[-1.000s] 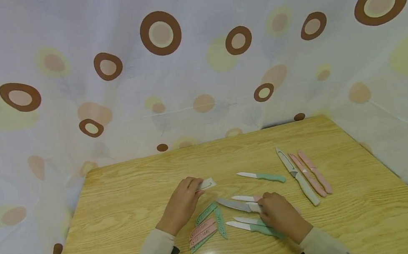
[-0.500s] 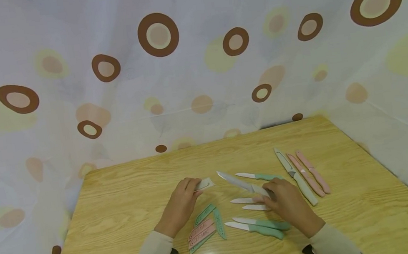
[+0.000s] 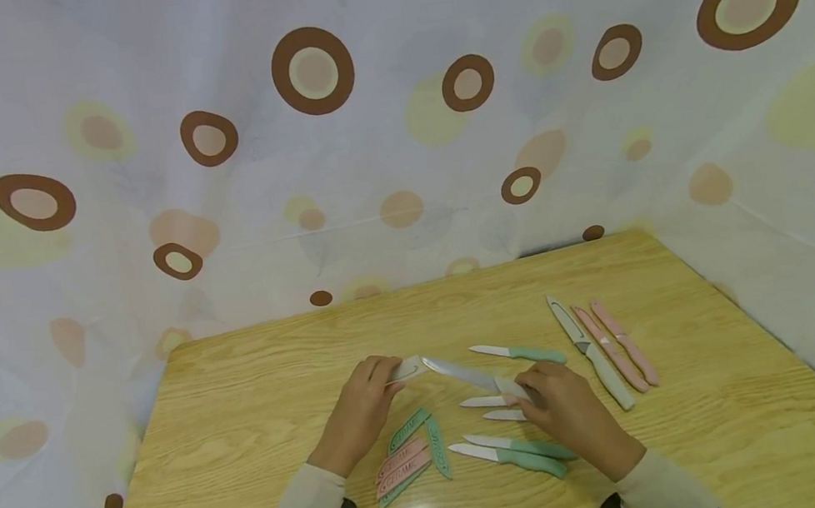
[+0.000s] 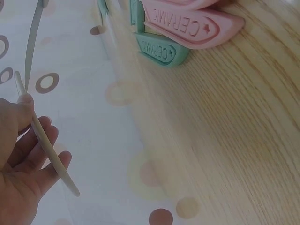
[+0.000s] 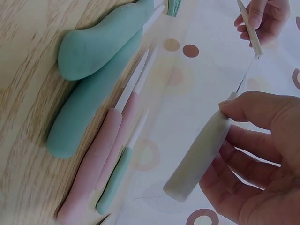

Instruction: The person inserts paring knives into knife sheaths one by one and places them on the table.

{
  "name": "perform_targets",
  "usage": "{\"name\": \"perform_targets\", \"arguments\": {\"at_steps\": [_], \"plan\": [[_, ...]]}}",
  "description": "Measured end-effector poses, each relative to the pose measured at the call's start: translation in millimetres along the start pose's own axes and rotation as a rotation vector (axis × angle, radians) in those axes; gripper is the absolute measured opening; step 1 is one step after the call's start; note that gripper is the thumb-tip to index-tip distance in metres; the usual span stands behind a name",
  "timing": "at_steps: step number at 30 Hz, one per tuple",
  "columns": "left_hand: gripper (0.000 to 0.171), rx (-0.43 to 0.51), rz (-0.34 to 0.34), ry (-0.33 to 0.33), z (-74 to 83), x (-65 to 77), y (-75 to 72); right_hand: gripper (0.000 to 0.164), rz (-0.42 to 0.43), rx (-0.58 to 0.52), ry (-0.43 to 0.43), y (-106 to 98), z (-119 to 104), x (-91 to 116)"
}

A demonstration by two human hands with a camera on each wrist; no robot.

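My left hand [image 3: 359, 406] pinches a cream knife sheath [image 3: 410, 368] between thumb and fingers, its mouth facing right. Opposite it, my right hand [image 3: 572, 411] grips a kitchen knife by its cream handle [image 5: 197, 159], thumb near the blade end. The bare blade [image 3: 462, 373] points left, and its tip is right at the mouth of the sheath. Both are held above the table. In the left wrist view the sheath [image 4: 49, 149] shows edge-on, with the blade [image 4: 33, 42] meeting its end.
Below the hands lie bare-bladed knives with green handles [image 3: 533, 463] and pink handles [image 5: 91, 173]. Another green-handled knife [image 3: 535, 354] lies farther back. Pink and green sheaths [image 3: 404, 461] marked CERAMIC are grouped at left. Three sheathed knives [image 3: 600, 349] lie at right on the wooden table [image 3: 257, 388].
My right hand has picked up the cream-handled knife from among the others, raised it, and brought its tip left to the sheath. My left hand has stayed nearly still with the sheath.
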State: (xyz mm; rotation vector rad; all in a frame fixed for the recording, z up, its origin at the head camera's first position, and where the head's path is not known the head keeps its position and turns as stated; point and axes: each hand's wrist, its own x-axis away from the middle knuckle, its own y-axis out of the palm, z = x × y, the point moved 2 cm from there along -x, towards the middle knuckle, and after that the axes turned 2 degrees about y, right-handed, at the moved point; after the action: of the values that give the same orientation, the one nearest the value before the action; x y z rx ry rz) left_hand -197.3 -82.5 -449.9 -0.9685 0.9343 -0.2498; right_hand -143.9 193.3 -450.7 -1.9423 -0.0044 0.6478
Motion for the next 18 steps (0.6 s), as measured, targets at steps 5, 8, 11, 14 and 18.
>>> {"name": "perform_targets", "arguments": {"at_steps": [5,8,11,14,18], "plan": [[0.03,0.003,0.012,0.005,0.4,0.6,0.7,0.025,-0.004,0.019,-0.009,-0.2,-0.8,0.8],[0.03,-0.009,0.014,0.0,0.8,1.3,1.0,0.026,0.006,0.019,0.003,-1.9,-1.4,1.1],[0.03,-0.017,0.014,-0.01,0.9,1.8,1.2,0.027,0.014,0.009,0.016,-3.1,-1.4,1.3],[0.031,-0.01,0.015,-0.016,1.0,2.0,1.5,0.027,0.011,-0.001,0.011,-2.5,-1.3,1.3],[0.03,-0.003,0.018,-0.008,1.1,2.5,2.4,0.026,0.002,0.004,-0.009,-0.9,-1.1,1.1]]}}
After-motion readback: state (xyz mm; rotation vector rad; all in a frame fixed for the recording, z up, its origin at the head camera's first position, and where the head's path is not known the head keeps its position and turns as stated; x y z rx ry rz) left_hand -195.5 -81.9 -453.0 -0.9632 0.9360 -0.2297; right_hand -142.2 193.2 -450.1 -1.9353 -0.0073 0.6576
